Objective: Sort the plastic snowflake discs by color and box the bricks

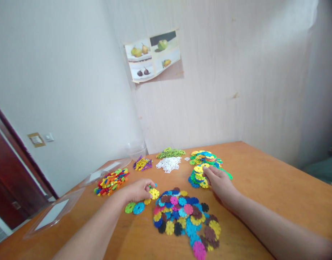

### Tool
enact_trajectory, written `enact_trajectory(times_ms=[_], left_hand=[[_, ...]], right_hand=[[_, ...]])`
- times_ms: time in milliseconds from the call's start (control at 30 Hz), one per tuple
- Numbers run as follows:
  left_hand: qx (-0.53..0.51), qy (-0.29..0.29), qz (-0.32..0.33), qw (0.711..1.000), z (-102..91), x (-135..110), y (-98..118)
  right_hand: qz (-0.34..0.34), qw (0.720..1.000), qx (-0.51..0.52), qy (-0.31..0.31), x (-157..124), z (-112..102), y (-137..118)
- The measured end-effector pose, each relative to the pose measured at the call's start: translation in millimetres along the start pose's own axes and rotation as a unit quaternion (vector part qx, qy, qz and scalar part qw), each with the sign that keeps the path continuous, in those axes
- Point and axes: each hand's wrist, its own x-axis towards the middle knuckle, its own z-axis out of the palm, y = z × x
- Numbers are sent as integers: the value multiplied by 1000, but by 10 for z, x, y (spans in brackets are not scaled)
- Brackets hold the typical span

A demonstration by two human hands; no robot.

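My left hand (141,190) is closed in a pinch on a yellow notched plastic disc (154,194). Just below it lie a green disc (130,207) and a blue disc (139,208). My right hand (219,182) has its thumb and fingers closed at the edge of another yellow disc (205,167), over a pile of yellow, blue and green discs (195,177). Between my forearms spreads a large heap of multicoloured notched discs (178,213), with a pink disc (199,250) at its near end.
White pieces (169,164), green pieces (171,153), purple and yellow pieces (142,163) and red-orange pieces (112,181) lie in piles on the wooden table (252,166). A clear tub (136,150) stands at the back; clear plastic bags (53,213) lie at left. Walls border the far side.
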Motion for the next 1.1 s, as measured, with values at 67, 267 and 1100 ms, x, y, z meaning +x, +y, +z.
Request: enact_trajectory(times_ms=[67,267,1100], left_hand=[[7,1,26,1000,53,23,-56],[-4,30,38,999,103,64,-61],[-274,34,35,960,827,860,1656]], right_hand=[[-4,1000,0,1,9,-11,-4],[5,1000,17,11,17,-6,-30],[16,997,58,55,92,-17,-64]])
